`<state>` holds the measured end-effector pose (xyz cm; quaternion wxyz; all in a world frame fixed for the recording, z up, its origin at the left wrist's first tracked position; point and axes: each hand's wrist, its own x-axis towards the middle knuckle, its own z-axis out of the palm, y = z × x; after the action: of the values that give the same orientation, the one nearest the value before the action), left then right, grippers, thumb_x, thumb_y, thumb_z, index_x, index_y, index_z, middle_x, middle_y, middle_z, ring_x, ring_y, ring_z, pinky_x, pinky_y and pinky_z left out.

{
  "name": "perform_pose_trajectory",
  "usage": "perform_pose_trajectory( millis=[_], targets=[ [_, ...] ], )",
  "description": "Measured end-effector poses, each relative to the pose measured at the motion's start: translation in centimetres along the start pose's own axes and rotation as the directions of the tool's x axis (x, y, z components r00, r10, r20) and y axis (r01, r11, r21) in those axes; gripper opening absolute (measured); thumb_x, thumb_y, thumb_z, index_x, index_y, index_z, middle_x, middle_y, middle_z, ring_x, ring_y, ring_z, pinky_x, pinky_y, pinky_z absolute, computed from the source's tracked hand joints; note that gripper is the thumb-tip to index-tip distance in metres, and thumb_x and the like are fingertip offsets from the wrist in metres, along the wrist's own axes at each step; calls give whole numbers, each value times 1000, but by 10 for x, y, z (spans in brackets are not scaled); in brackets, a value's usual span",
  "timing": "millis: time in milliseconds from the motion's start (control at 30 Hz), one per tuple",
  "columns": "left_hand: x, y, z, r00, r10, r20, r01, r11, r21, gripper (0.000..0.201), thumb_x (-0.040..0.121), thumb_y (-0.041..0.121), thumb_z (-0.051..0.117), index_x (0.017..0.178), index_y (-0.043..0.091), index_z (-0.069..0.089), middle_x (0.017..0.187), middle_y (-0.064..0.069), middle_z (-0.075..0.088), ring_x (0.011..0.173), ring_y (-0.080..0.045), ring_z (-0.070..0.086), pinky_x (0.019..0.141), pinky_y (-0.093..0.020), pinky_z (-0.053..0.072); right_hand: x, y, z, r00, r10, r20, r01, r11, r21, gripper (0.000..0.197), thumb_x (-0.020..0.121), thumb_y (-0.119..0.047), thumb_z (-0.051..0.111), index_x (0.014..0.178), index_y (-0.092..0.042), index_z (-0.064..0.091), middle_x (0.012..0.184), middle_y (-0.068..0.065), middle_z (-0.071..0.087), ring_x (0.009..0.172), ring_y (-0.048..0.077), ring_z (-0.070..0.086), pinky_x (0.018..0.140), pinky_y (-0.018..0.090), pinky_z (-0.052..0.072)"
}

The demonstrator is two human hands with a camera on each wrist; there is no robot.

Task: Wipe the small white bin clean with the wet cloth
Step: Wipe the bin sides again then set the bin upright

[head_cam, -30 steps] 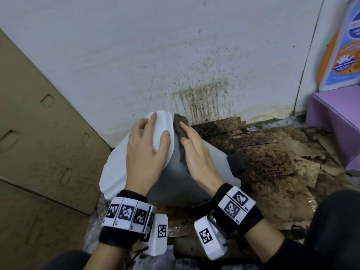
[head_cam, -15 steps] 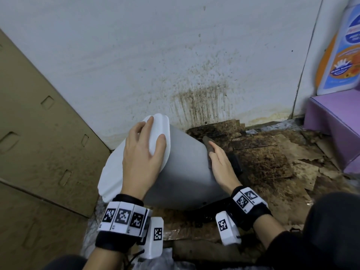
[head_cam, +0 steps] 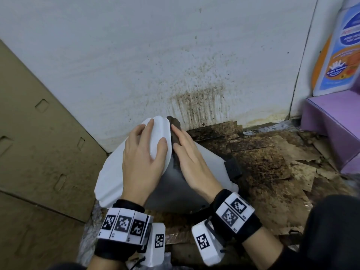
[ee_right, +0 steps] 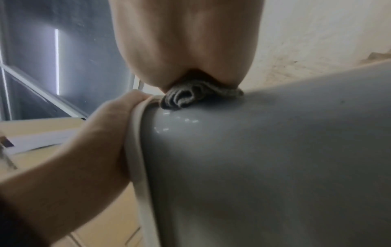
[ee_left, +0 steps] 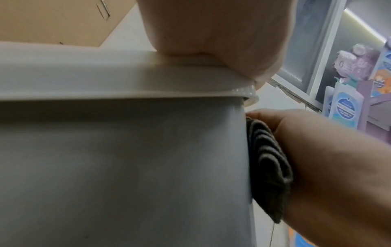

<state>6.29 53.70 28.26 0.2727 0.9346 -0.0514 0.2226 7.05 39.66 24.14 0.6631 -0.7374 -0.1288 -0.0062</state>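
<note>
The small white bin point(head_cam: 206, 162) lies tilted on its side, its white lid point(head_cam: 111, 172) facing left. My left hand point(head_cam: 145, 152) is draped over the lid's upper edge and grips it, fingers across the lid's face. My right hand point(head_cam: 185, 149) lies flat on the bin's upper side, just behind the lid rim, pressing the dark folded cloth point(head_cam: 175, 123) under its straight fingers. The left wrist view has the cloth point(ee_left: 268, 167) squeezed between the right hand point(ee_left: 328, 158) and the grey wall of the bin point(ee_left: 127, 167). In the right wrist view the cloth point(ee_right: 186, 98) bunches against the bin point(ee_right: 264, 158) next to the left hand point(ee_right: 88, 142).
A stained white wall point(head_cam: 194, 104) stands right behind the bin. Brown cardboard point(head_cam: 39, 152) leans on the left. Dirty, torn cardboard point(head_cam: 263, 162) covers the floor to the right. A purple box point(head_cam: 335, 123) with a bottle point(head_cam: 341, 45) on it fills the right corner. The bin's black pedal point(head_cam: 232, 166) sticks out on the right.
My right hand slid the cloth down the bin's side toward its base, then back up to the lid rim. The left hand kept its hold on the lid.
</note>
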Motion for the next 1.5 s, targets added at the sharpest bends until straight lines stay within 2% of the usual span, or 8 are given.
perform_pose_trajectory(
  millis=[167,300,500,600,733,1000,1267,1500],
  targets=[
    [0,-3,-2,1000,-13,4,13,1000,-28,67,95,59,33,155,31,39,152,7,38,138,-14,39,112,-40,38,-2,32,-1,989,-76,-129,65,994,-83,46,112,-31,33,158,-35,35,165,-18,30,153,-4,20,127,28,18],
    [1,-4,-2,1000,-25,-3,25,999,-44,65,95,58,34,154,33,39,151,8,39,138,-14,40,111,-39,38,-12,74,-11,952,38,-303,-63,995,-73,45,111,-26,36,155,-28,44,162,-10,39,150,4,31,127,38,24],
    [1,-3,-2,999,-30,-20,29,999,-45,63,95,56,35,153,33,41,149,9,40,136,-13,41,109,-40,40,-31,97,-13,874,172,-455,-190,982,5,43,111,-23,36,152,-27,47,159,-10,44,138,-7,32,119,20,21],
    [1,-2,-1,999,-32,-26,31,999,-36,65,94,57,34,153,32,42,149,7,41,136,-15,41,108,-41,40,-32,84,6,852,132,-506,-130,991,41,47,106,-32,33,150,-30,47,156,-12,45,143,0,36,125,37,26],
    [2,-2,0,999,-33,-37,31,998,-45,66,93,56,34,153,30,43,149,5,43,137,-16,42,109,-43,41,-36,47,38,899,-45,-435,40,999,-20,47,105,-31,32,150,-41,38,162,-11,37,152,4,27,127,44,21],
    [2,-10,-3,999,-25,-31,23,998,-56,63,96,55,36,154,31,41,150,6,41,138,-13,40,110,-34,36,-40,57,27,952,-226,-205,161,943,-292,53,107,-34,30,160,-31,28,167,-7,29,155,4,18,127,29,16],
    [5,-15,-6,998,-59,-34,57,996,-75,59,97,51,38,153,34,42,150,9,40,137,-13,40,104,-31,34,-69,135,-11,912,25,-410,-126,968,-219,47,106,-41,27,153,-46,29,166,-11,29,154,3,20,127,43,23],
    [4,-13,-5,998,-51,-32,49,997,-57,59,97,50,38,154,34,41,151,8,40,137,-12,40,104,-30,33,-59,103,6,867,136,-479,-165,986,-17,47,103,-37,28,149,-39,37,161,-11,34,151,5,24,127,43,21]
  ],
)
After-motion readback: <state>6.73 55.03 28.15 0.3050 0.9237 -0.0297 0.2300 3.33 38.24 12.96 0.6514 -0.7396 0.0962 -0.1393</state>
